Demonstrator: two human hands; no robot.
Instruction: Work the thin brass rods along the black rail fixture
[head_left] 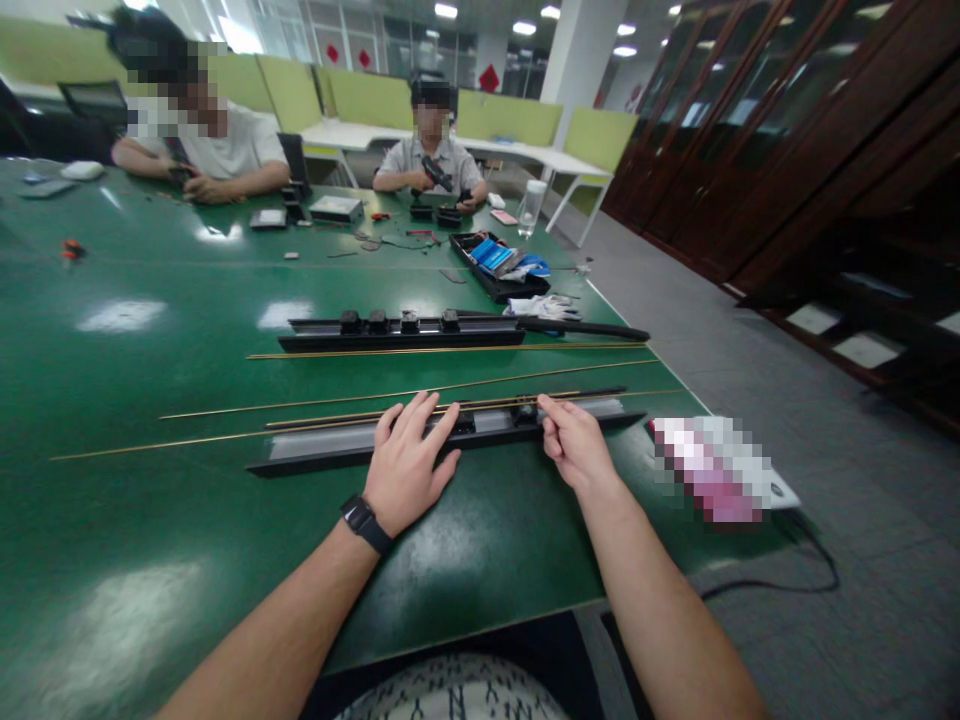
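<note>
A long black rail (330, 450) with a grey inner channel lies across the green table in front of me. Small black blocks (525, 410) sit in its channel, and thin gold rods (360, 412) run along its far side. My left hand (411, 450) rests over the rail's middle, fingers spread, their tips at a gold rod. Farther right, my right hand (576, 440) has its fingers curled, with the index fingertip at the rod beside a block. Whatever lies between its thumb and fingers is hidden.
Beyond lies a second black rail (405, 335) with several blocks. A black tray (495, 285) holds blue packets; a white glove (544, 307) lies near it. A blurred pink-and-white item (720, 470) with a cable is at the right edge. Two people sit across the table (187, 330).
</note>
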